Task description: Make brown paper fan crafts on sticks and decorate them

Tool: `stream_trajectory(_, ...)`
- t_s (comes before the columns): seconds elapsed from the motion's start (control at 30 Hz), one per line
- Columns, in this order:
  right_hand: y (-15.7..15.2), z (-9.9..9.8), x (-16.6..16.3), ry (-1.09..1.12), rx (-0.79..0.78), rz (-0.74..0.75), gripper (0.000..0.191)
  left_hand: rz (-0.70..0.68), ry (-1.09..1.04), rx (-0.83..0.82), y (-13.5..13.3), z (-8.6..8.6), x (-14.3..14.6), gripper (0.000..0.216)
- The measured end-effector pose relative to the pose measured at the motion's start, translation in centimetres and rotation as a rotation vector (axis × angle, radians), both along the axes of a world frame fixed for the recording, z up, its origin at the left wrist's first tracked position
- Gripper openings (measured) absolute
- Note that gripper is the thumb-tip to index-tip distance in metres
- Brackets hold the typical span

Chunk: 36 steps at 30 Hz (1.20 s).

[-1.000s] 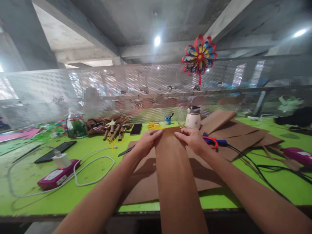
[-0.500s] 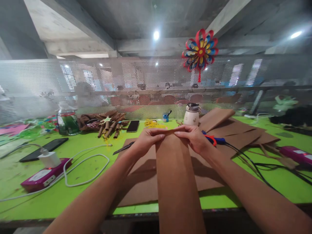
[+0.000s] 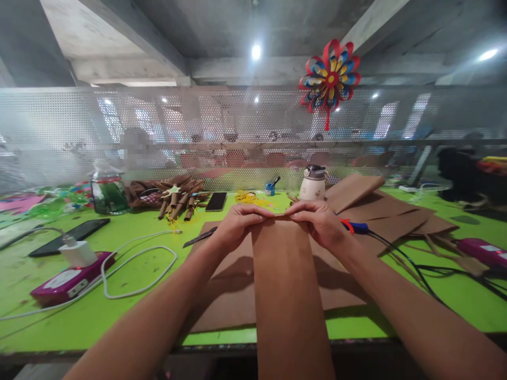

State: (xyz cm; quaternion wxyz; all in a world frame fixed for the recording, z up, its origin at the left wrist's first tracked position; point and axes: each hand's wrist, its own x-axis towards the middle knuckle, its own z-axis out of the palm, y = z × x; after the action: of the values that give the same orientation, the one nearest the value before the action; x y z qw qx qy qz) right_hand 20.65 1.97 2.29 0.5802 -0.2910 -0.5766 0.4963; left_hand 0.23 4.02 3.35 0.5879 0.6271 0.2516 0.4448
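Note:
A long strip of brown kraft paper (image 3: 289, 285) hangs toward me from both hands, its lower end running past the table's front edge. My left hand (image 3: 242, 224) pinches its far left corner between thumb and fingers. At the far right corner my right hand (image 3: 317, 221) grips it the same way. Along the top edge, between the fingertips, the paper looks narrowly folded. Beneath the strip lies a larger brown paper sheet (image 3: 222, 303) on the green table. A dark cutter knife (image 3: 200, 237) rests near my left wrist. Beside my right wrist is a blue and red corded tool (image 3: 354, 227), partly hidden.
More brown paper sheets (image 3: 396, 216) are piled at the right. A white bottle (image 3: 312, 184), a blue jar (image 3: 270, 189) and a phone (image 3: 216, 201) stand or lie at the back. Purple power strips (image 3: 71, 279) and cables lie on both sides. Rolled paper sticks (image 3: 180, 203) are back left.
My fingertips have shifted slightly along the strip's top edge, the right thumb moving a little outward. Both hands keep their hold. The view has tilted slightly.

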Motion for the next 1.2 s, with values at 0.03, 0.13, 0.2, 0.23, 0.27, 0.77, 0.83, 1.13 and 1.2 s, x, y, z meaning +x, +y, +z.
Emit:
stream_trajectory(0.03,0.0,-0.1,0.1,-0.010,0.017,0.003,0.013,-0.027,0.006,0.014,-0.1,0.1,0.0,0.015)
stream_trajectory(0.13,0.1,-0.2,0.2,-0.045,0.064,0.003,0.013,-0.065,0.000,0.040,-0.4,0.5,0.2,0.016)
stream_trajectory(0.2,0.2,-0.3,0.1,-0.079,0.087,0.002,0.012,0.009,0.051,0.044,-0.6,0.6,0.5,0.020)
stream_trajectory(0.23,0.1,-0.4,0.1,-0.100,0.099,-0.002,0.012,0.046,0.101,0.040,-0.6,0.6,0.6,0.022)
stream_trajectory(0.27,0.1,-0.4,0.0,-0.125,0.109,-0.008,0.012,0.068,0.163,0.034,-0.6,0.6,0.7,0.023)
stream_trajectory(0.77,-0.2,-0.1,0.2,-0.303,0.151,0.029,0.012,-0.004,0.512,0.173,-0.7,0.8,0.4,0.035)
stream_trajectory(0.83,0.2,-0.2,0.7,-0.280,0.118,0.047,0.016,0.020,0.512,0.200,-0.7,0.7,0.5,0.035)
stream_trajectory(1.13,-0.3,0.3,0.6,-0.504,0.070,0.078,0.021,0.088,0.597,0.279,-1.6,1.2,1.0,0.031)
stream_trajectory(1.2,-0.3,0.2,0.3,-0.508,0.068,0.052,0.022,0.113,0.606,0.320,-1.6,1.2,1.1,0.030)
